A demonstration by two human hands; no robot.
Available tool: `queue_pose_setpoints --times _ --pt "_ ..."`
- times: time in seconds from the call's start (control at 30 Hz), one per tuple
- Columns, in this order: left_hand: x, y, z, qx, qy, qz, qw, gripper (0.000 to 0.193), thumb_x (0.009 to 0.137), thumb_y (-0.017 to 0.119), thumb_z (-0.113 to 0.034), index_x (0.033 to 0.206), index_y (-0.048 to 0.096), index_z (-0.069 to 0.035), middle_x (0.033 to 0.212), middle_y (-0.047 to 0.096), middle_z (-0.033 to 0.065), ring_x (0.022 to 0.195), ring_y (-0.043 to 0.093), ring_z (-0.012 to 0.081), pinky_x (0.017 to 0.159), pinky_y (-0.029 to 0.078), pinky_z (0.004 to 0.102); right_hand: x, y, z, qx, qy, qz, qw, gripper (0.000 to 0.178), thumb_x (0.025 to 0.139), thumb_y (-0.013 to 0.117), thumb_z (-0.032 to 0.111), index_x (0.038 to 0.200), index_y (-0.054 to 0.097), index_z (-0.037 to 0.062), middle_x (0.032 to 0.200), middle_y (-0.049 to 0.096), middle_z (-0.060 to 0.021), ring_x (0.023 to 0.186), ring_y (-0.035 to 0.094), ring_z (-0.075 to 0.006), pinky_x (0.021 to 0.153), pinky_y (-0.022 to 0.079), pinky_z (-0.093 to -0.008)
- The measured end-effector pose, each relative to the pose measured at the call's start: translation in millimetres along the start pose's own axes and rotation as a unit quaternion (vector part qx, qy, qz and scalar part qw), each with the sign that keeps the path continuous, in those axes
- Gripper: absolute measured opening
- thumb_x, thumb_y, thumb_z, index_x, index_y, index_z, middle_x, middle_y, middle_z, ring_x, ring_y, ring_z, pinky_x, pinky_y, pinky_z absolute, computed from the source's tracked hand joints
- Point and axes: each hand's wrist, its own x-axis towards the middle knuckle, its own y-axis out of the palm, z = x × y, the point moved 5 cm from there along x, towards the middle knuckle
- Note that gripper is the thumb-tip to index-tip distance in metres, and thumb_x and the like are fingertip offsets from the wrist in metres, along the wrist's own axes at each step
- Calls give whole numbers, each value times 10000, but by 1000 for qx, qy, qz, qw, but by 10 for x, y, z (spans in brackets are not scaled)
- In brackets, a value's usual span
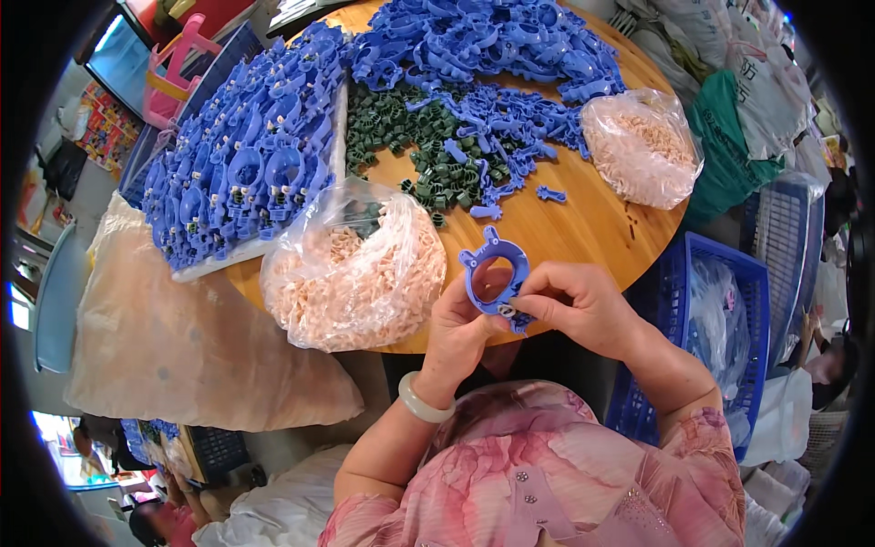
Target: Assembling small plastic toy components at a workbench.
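A blue plastic ring-shaped part with two small ears [493,244] is held up just past the table's near edge. My left hand [455,330] grips its lower left side, the thumb pressed along the bottom rim. My right hand [583,308] has thumb and forefinger pinched at the ring's lower right, where small dark and pale bits show; my fingertips partly cover them. To the left of my hands sits an open clear plastic bag of small peach-coloured pieces [365,296]. Beyond them lie a heap of dark green clips [447,173] and scattered small blue parts [519,137].
A white-edged board [205,266] at left carries rows of blue assemblies. Loose blue rings [474,41] are piled at the back of the round wooden table [597,237]. Another bag of peach pieces [643,150] sits far right. A blue crate [761,365] stands at right.
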Motion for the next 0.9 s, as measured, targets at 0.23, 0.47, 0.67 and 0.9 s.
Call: queue_pose_setpoints --times 0.23,0.47,0.67,0.9 --pt "2 -24 28 22 6 -17 1000 630 716 752 -47 1267 450 -3 1168 556 79 1079 540 180 929 436 315 -23 51 -16 -55 -5 -18 998 79 833 626 122 851 618 45 648 573 -11 562 507 -67 512 406 -232" --pt "8 17 -78 72 22 12 997 595 714 750 -35 1234 466 15 1157 560 75 1067 545 169 917 443 299 -19 77 123 -176 -102 -37 978 72 808 617 131 820 579 71 695 605 -82 616 601 -239 532 447 -329" --pt "11 -5 -66 70 20 16 997 596 719 745 -34 1241 461 11 1150 563 70 1050 547 156 902 450 294 41 81 148 -262 -169 -20 950 72 789 621 125 822 572 85 725 602 -84 672 605 -278 553 455 -355" --pt "18 -23 -66 74 15 27 997 596 733 741 -52 1252 453 8 1129 562 61 1022 548 142 870 466 273 81 77 149 -302 -229 8 925 84 770 635 102 832 579 104 756 609 -60 706 605 -273 574 455 -359"
